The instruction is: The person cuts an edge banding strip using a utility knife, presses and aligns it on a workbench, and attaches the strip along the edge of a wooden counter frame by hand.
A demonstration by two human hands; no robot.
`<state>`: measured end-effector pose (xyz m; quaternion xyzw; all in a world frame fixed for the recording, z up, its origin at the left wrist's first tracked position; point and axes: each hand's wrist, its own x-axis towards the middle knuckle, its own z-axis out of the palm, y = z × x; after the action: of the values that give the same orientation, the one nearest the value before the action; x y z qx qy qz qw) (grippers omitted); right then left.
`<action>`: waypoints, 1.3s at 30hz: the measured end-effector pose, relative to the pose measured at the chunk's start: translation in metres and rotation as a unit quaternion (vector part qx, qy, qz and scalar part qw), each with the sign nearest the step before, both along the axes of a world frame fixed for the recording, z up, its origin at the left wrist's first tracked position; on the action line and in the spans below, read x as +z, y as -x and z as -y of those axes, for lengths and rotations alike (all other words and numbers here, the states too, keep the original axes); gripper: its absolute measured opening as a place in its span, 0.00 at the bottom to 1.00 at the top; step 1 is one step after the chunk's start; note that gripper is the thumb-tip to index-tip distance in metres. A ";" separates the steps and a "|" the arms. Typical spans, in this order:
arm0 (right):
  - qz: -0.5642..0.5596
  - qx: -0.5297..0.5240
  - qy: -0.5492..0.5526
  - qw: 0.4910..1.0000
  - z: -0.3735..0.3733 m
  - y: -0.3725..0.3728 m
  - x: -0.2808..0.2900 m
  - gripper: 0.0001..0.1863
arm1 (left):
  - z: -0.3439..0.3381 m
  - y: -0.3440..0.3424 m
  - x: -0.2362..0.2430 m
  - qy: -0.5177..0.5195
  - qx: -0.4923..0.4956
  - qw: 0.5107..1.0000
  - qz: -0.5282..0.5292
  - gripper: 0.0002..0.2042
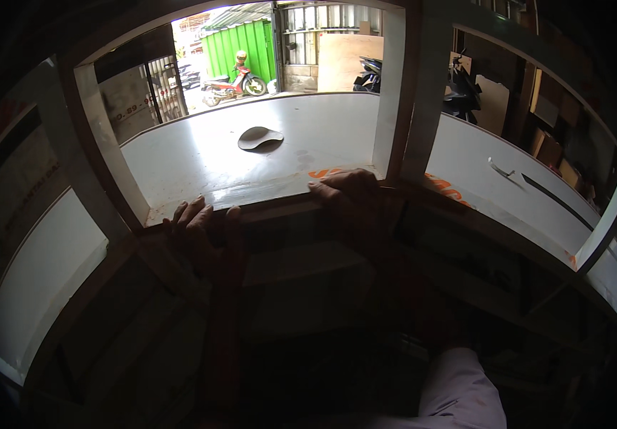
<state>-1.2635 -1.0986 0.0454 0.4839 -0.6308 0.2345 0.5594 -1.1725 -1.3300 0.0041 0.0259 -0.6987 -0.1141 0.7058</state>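
Both my hands are at the near lower edge of a wooden frame opening, with a white panel point(180, 143) spread beyond it. My left hand point(205, 232) rests on the brown edge rail point(272, 209) at its left part, fingers spread and thumb apart. Farther right, my right hand point(351, 196) bends over the same rail, its fingers close together and its thumb pointing left. Deep shadow hides both palms and most of the forearms. A grey, curved, thin piece point(257, 139) lies on the panel, out of reach of the fingers.
Upright posts point(401, 100) divide the frame. On the right panel lie a small curved pale piece point(500, 169) and a dark strip point(557, 200). Outside are a red motorcycle point(233, 86), a green corrugated wall point(240, 50) and leaning boards point(351, 61). Another motorcycle point(462, 93) stands right.
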 end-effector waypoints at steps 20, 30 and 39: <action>0.032 -0.022 -0.008 0.999 -0.015 -0.016 0.014 0.10 | -0.002 -0.007 0.006 -0.026 -0.033 0.999 -0.012 0.17; 0.023 -0.047 -0.018 0.998 -0.016 -0.012 0.007 0.12 | 0.003 -0.017 0.009 -0.004 -0.032 0.999 0.013 0.11; 0.040 -0.027 -0.012 0.999 -0.014 -0.010 0.004 0.13 | 0.023 -0.031 0.013 0.053 -0.063 0.996 0.031 0.12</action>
<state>-1.2535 -1.0849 0.0499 0.4636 -0.6683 0.2308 0.5340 -1.1419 -1.3532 0.0173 -0.0523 -0.7255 -0.1207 0.6756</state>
